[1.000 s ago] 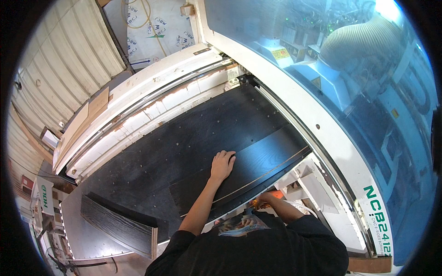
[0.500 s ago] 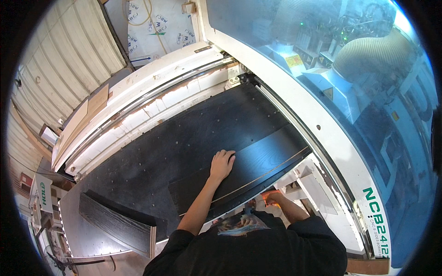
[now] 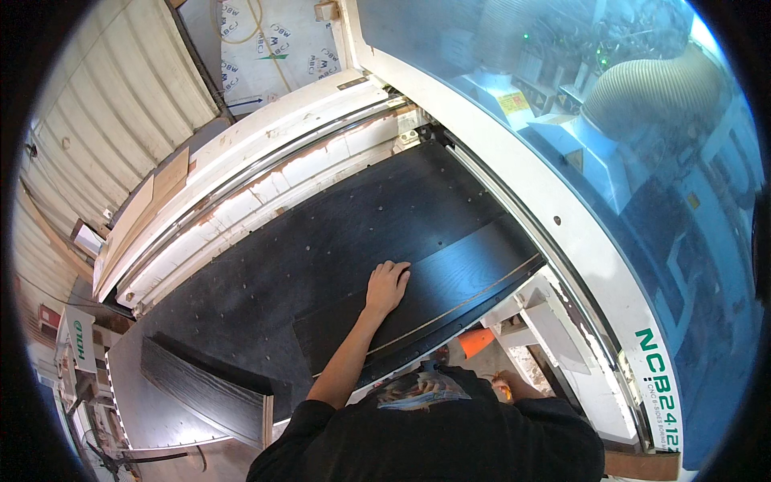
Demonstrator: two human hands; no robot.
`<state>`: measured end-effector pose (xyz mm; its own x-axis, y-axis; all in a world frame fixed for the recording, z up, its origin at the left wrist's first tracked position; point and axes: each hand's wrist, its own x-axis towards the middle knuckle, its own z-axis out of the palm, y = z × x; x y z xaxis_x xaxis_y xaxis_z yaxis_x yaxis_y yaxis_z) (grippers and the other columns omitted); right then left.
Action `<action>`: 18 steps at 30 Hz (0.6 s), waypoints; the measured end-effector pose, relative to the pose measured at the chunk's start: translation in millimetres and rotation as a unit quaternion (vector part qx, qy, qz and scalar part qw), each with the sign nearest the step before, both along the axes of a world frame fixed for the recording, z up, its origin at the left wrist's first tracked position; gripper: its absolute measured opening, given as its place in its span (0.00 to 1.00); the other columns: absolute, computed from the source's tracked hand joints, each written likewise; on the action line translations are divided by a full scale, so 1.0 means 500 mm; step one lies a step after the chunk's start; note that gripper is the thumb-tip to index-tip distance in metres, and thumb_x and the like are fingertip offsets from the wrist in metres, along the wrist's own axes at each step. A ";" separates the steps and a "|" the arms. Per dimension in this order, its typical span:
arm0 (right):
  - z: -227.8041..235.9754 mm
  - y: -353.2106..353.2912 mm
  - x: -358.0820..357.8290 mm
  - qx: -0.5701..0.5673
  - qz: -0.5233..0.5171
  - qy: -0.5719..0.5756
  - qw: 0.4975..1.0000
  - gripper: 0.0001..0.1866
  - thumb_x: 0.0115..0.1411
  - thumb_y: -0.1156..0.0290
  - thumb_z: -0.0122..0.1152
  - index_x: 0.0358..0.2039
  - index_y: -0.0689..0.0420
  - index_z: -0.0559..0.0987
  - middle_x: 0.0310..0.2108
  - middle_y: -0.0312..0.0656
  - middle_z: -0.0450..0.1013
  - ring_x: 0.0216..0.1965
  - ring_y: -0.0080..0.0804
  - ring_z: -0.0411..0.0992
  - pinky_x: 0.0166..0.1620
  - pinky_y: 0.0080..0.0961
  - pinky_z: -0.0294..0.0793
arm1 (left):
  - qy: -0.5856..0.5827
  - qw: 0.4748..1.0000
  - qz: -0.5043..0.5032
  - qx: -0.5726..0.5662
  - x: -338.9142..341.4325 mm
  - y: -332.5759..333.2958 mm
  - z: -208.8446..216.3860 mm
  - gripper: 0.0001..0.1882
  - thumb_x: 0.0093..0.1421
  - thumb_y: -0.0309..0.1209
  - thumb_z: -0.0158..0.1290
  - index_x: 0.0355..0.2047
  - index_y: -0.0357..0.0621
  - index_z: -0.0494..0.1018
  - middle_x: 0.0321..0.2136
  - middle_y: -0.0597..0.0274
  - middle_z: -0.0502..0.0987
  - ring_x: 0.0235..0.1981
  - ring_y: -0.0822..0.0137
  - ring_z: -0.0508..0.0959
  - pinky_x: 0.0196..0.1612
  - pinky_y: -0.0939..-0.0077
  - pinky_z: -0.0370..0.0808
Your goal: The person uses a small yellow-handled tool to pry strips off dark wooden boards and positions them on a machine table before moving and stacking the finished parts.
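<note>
Nearest, a black shirt (image 3: 426, 434) with a printed picture is seen from above. Beside it, the right grip (image 3: 503, 384) is partly hidden by the shirt below the bench edge; whether it is spread or closed on something cannot be told. An orange object (image 3: 476, 343) is seen near it.

A long black wood-grain panel (image 3: 458, 277) is laid flat along the near side of a black bench (image 3: 321, 241), and a pale line is shown along its near edge. The left grip (image 3: 387, 289) is laid palm down on the panel near its far edge, its fingers lightly spread. To the left, well apart from that hand, a black board (image 3: 205, 390) with a pale end is placed at the near side.

On the right, the bench is flanked by a white machine frame (image 3: 514, 161), by which a blue see-through cover (image 3: 666, 257) is carried; a ribbed hose (image 3: 642, 92) is seen through it. Farther off, brown sheets (image 3: 165, 189) are leaned before a corrugated wall (image 3: 120, 88).
</note>
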<state>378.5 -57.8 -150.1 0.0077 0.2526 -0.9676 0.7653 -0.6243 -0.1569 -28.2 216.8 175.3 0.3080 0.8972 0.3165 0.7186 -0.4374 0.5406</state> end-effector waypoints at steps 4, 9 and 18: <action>0.033 -0.198 0.040 0.571 0.259 0.266 0.732 0.16 0.63 0.57 0.62 0.34 0.59 0.81 0.21 0.45 0.76 0.24 0.38 0.78 0.27 0.34 0.76 | -0.003 1.000 0.009 0.005 -0.011 -0.007 -0.014 0.14 0.66 0.35 0.53 0.49 0.46 0.79 0.39 0.55 0.76 0.44 0.53 0.76 0.51 0.59 0.73; 0.007 -0.263 -0.008 0.235 -0.074 0.201 0.948 0.16 0.62 0.57 0.62 0.34 0.59 0.80 0.21 0.44 0.75 0.23 0.38 0.77 0.27 0.34 0.76 | -0.008 1.000 -0.006 0.023 0.004 0.001 -0.009 0.13 0.66 0.33 0.54 0.49 0.46 0.79 0.39 0.55 0.76 0.43 0.53 0.76 0.49 0.59 0.73; -0.026 -0.191 -0.081 0.090 -0.253 0.113 0.957 0.15 0.61 0.58 0.62 0.32 0.59 0.80 0.21 0.44 0.75 0.23 0.38 0.76 0.27 0.34 0.75 | -0.009 0.999 -0.006 0.032 0.004 0.001 -0.006 0.12 0.66 0.33 0.54 0.47 0.45 0.79 0.38 0.55 0.76 0.42 0.53 0.76 0.47 0.60 0.73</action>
<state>338.2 -153.1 -162.9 -0.0313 0.4346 -0.9001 0.3063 -0.8530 -0.4225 -26.2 217.1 172.4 0.3131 0.8707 0.3793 0.7029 -0.4810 0.5240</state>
